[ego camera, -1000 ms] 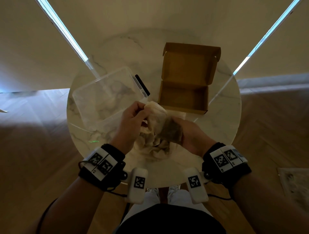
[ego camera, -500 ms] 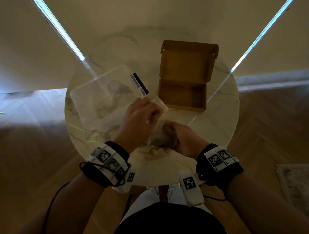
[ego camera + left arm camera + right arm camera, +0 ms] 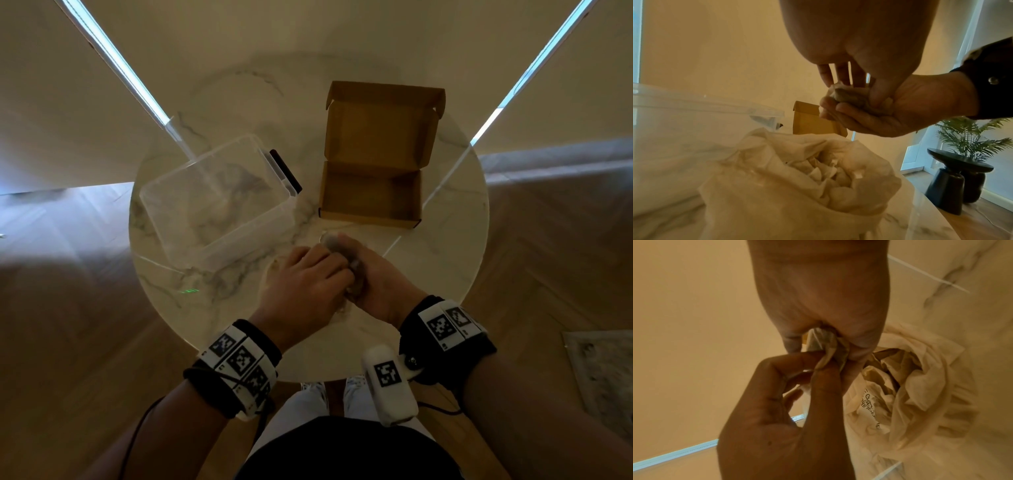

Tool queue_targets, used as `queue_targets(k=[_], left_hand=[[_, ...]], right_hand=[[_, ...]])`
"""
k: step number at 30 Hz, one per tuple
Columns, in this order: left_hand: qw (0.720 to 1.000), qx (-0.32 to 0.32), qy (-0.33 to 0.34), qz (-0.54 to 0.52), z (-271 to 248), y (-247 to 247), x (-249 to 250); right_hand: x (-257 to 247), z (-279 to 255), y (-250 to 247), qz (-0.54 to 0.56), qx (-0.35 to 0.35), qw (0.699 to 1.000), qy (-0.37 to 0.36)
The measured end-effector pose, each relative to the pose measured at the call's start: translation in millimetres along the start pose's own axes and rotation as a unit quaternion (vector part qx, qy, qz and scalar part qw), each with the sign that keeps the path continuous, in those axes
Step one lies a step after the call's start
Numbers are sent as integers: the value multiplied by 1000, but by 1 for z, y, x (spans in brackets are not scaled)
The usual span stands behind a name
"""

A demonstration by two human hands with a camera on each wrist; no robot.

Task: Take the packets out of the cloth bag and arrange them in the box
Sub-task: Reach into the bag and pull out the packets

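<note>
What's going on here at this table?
A person is unpacking a cloth bag on a round marble table. Both hands meet above the bag: the right hand grips a small packet, and the left hand pinches its edge. More packets show inside the open bag. The cardboard box stands open beyond the hands, with nothing visible inside. A clear plastic tub sits beside it.

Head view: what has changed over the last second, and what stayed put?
The left hand let go of the cloth bag rim and moved right to pinch the packet the right hand holds; the bag slumped. The cardboard box and the clear plastic tub stayed put.
</note>
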State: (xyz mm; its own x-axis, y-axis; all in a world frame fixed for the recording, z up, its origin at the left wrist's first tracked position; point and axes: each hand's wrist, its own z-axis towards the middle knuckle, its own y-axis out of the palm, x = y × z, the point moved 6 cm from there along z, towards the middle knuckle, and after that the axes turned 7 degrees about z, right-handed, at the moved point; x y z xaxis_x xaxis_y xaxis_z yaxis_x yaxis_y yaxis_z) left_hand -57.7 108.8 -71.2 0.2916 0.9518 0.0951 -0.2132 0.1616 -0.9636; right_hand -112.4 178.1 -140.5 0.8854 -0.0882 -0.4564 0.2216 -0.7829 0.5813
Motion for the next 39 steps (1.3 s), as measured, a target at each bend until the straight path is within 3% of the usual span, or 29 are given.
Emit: queue_targets(k=[7, 9, 12, 14, 16, 18, 25, 30, 34, 36, 39], left_hand=[[998, -42, -44, -18, -14, -5, -6], [986, -33, -131, -99, -19, -6, -24], [932, -17, -319, -173, -31, 3, -69], [904, -83, -382, -176, -37, 18, -87], [887, -189, -391, -155, -38, 33, -88], [880, -256, -382, -115, -36, 41, -81], [889, -304, -341, 35, -18, 48, -44], [892, -273, -361, 0, -28, 51, -54], [890, -146, -396, -169, -33, 25, -71], [858, -93, -423, -277, -37, 18, -80], [739, -12, -447, -503, -37, 9, -83]], right_hand=[[-14, 4, -17, 37, 65, 994, -82], [-22, 2, -24, 42, 71, 991, -103], [-30, 0, -32, 36, 72, 989, -122], [-32, 0, -34, 28, 73, 989, -128], [-32, 0, -36, 20, 76, 988, -134], [-31, 0, -36, 13, 78, 987, -136], [-34, 0, -31, -1, 64, 988, -143], [-40, -4, -28, -15, 66, 985, -157], [-42, -6, -28, -12, 75, 985, -154], [-42, -7, -26, -18, 81, 985, -152], [-40, -7, -21, -39, 90, 985, -142]])
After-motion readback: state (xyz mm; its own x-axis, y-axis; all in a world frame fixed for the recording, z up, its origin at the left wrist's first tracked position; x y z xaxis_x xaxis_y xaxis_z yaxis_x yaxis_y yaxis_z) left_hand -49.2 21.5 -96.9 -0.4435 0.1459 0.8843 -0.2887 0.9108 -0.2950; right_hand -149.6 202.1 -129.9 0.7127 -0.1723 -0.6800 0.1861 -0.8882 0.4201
